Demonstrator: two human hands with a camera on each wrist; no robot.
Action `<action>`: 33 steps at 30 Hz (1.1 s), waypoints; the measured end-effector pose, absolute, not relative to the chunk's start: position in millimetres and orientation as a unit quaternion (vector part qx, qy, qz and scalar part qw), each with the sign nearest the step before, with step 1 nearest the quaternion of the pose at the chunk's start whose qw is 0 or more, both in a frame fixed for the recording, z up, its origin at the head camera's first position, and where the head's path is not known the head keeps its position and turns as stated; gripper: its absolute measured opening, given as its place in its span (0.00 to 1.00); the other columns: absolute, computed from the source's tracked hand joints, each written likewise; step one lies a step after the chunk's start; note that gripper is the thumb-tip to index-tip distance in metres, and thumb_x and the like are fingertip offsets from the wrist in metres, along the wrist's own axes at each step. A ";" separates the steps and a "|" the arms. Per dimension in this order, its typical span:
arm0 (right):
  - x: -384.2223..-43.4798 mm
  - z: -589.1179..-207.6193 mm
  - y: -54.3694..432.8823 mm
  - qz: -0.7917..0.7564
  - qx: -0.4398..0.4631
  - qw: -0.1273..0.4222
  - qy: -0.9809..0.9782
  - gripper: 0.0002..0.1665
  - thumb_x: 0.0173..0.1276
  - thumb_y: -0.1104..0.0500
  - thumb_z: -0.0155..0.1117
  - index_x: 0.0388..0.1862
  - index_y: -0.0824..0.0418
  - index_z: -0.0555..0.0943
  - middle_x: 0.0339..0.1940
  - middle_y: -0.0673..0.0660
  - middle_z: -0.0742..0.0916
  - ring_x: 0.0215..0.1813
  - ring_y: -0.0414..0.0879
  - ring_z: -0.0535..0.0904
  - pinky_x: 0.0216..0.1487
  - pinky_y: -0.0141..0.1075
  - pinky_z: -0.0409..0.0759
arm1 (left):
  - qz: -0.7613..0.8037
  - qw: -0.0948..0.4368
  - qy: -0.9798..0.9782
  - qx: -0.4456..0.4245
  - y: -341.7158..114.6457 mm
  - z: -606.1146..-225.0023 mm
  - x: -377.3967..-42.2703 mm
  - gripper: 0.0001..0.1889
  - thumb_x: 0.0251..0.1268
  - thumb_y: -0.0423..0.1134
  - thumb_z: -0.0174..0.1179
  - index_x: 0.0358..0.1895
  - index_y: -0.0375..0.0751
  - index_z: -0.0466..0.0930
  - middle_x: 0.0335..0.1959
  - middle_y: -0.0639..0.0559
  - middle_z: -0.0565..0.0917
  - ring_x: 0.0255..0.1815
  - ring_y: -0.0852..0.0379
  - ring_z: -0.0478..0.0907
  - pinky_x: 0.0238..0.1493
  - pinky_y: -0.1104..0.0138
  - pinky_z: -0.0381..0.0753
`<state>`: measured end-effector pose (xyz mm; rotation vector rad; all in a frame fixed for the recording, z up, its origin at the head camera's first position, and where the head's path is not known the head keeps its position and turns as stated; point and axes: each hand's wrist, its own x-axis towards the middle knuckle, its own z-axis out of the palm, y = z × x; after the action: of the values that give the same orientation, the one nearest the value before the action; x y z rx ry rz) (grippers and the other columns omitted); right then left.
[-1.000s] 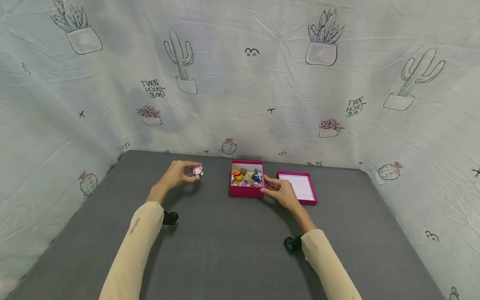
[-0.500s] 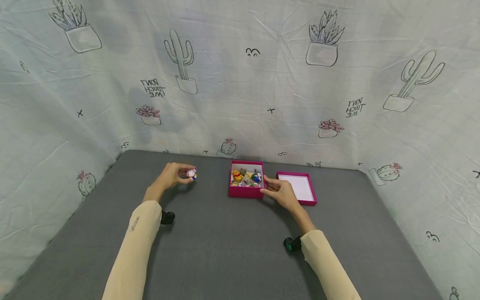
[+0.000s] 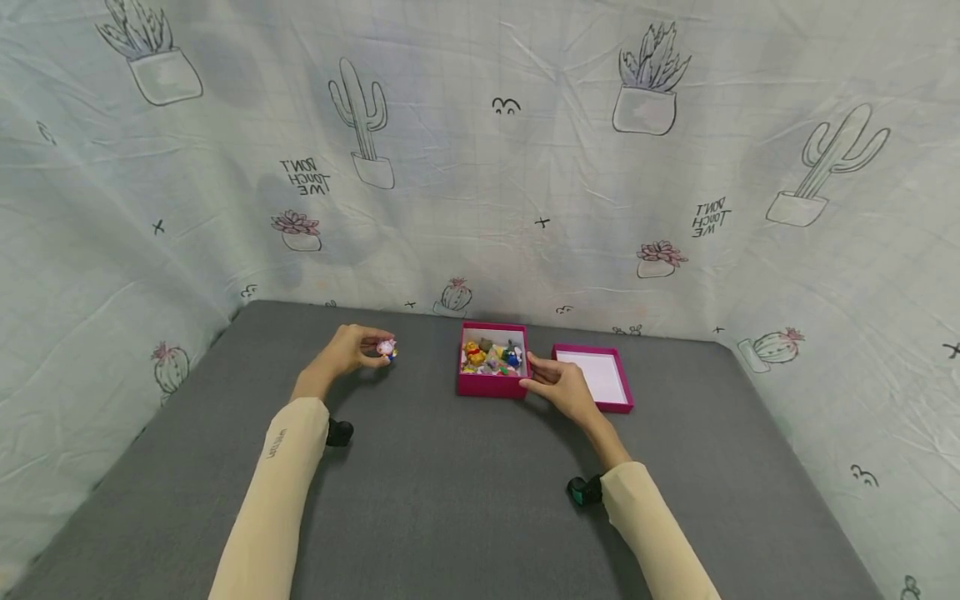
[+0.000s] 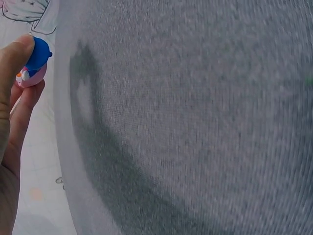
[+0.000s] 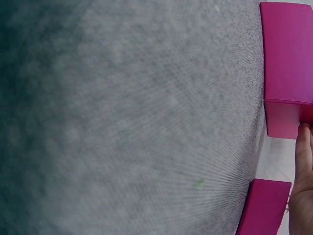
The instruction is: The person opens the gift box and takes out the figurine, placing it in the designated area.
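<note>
My left hand (image 3: pixel 348 350) pinches a small toy figurine (image 3: pixel 386 349) between thumb and fingertips, over the left part of the table. It has a pink-and-white head and a blue lower part; in the left wrist view my thumb presses the figurine's round blue base (image 4: pixel 39 54). My right hand (image 3: pixel 564 387) rests against the right side of a magenta box (image 3: pixel 491 386), thumb at its front corner. A straight finger (image 5: pixel 303 147) touches the box's side in the right wrist view. Inside the box lie several small figurines (image 3: pixel 475 353), among them a yellow-and-red one and a blue one.
Just right of the box, behind my right hand, lies its magenta lid (image 3: pixel 600 375), white inside facing up. The grey table (image 3: pixel 450 500) ends at a pale curtain (image 3: pixel 480 208) printed with cacti, at the back and both sides.
My left hand with the figurine has moved left, away from the box, then slightly back right. My right hand and the box stay in place.
</note>
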<state>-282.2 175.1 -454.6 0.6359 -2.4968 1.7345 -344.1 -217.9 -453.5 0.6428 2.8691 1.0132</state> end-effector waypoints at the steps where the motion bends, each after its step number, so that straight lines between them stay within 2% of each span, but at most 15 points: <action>1: -282.2 -454.9 175.1 0.558 0.205 0.018 -0.804 0.28 0.57 0.72 0.69 0.56 0.81 0.73 0.57 0.72 0.77 0.57 0.63 0.76 0.51 0.42 0.78 | 0.325 0.016 0.923 0.205 -217.0 -453.6 -344.2 0.25 0.54 0.31 0.70 0.57 0.29 0.78 0.52 0.32 0.80 0.53 0.39 0.79 0.52 0.54 0.79; 9: -281.6 -455.7 174.7 0.556 0.203 0.017 -0.806 0.29 0.58 0.72 0.69 0.57 0.81 0.73 0.57 0.72 0.78 0.57 0.62 0.77 0.51 0.41 0.78 | 0.316 0.030 0.927 0.200 -209.6 -455.2 -345.6 0.26 0.54 0.34 0.71 0.58 0.31 0.78 0.53 0.32 0.80 0.53 0.39 0.79 0.51 0.55 0.80; 26: -279.4 -453.0 173.9 0.558 0.201 0.016 -0.805 0.28 0.58 0.72 0.69 0.57 0.81 0.73 0.57 0.72 0.77 0.57 0.63 0.76 0.52 0.43 0.77 | 0.337 0.041 0.919 0.201 -194.4 -456.4 -347.4 0.26 0.55 0.34 0.70 0.58 0.31 0.77 0.54 0.33 0.80 0.55 0.40 0.78 0.53 0.54 0.79; 33: -280.5 -453.0 174.4 0.559 0.200 0.015 -0.804 0.29 0.58 0.72 0.69 0.57 0.81 0.73 0.58 0.73 0.77 0.57 0.63 0.76 0.51 0.42 0.78 | 0.338 0.027 0.915 0.218 -183.6 -459.6 -348.2 0.25 0.54 0.34 0.70 0.57 0.30 0.78 0.52 0.33 0.80 0.54 0.40 0.79 0.53 0.54 0.79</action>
<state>-280.5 174.4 -453.0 0.6216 -2.5038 1.7404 -348.2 -183.6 -459.6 0.6746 2.8271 1.0436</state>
